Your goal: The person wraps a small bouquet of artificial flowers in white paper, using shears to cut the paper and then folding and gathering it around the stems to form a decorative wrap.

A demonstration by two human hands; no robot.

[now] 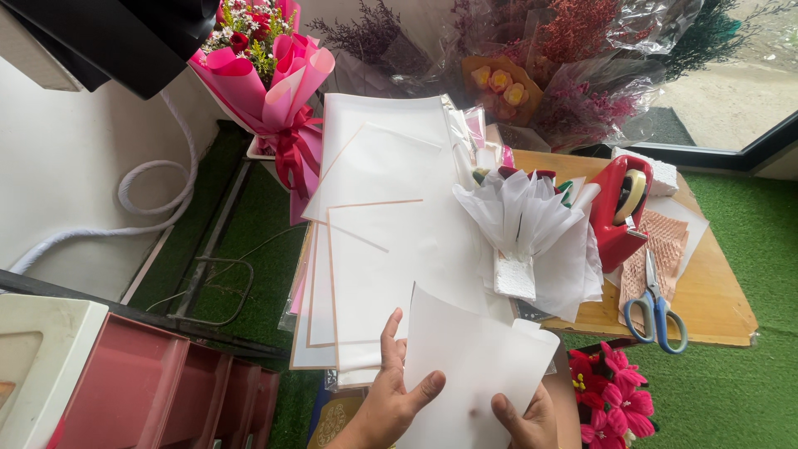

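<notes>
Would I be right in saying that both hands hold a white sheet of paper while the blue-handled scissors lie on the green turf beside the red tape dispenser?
Not quite: in the head view the scissors lie on the wooden table, not on turf. Otherwise correct: the left hand and right hand hold the white sheet, and the red tape dispenser stands nearby.

sheet (478,366): plain white
stacked sheets (374,249): white, thin tan border
tape dispenser (617,212): red
scissors (657,308): blue handles
bouquet wrap (274,83), 11 o'clock: pink, red ribbon
worktop (715,291): light wood
floor (740,391): green turf
</notes>
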